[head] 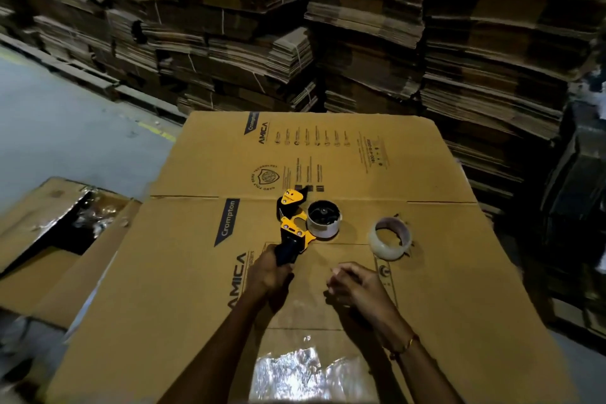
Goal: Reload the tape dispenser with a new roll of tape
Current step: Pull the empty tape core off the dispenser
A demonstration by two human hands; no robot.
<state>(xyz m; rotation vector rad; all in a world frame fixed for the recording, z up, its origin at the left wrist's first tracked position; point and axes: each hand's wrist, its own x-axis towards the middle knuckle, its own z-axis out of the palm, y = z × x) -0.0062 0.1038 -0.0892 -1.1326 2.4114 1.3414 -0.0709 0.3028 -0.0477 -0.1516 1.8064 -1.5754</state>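
A yellow and black tape dispenser lies on a flattened cardboard box. My left hand grips its dark handle. On the dispenser's spindle sits a nearly used-up roll, mostly a white core. A clear roll of tape rests flat on the cardboard to the right of the dispenser, apart from it. My right hand hovers below that roll with fingers loosely curled, and nothing shows in it.
An open carton with shiny contents sits at the left. Tall stacks of flattened cartons wall off the back and right. Grey floor shows at the left. Glossy tape covers the cardboard near me.
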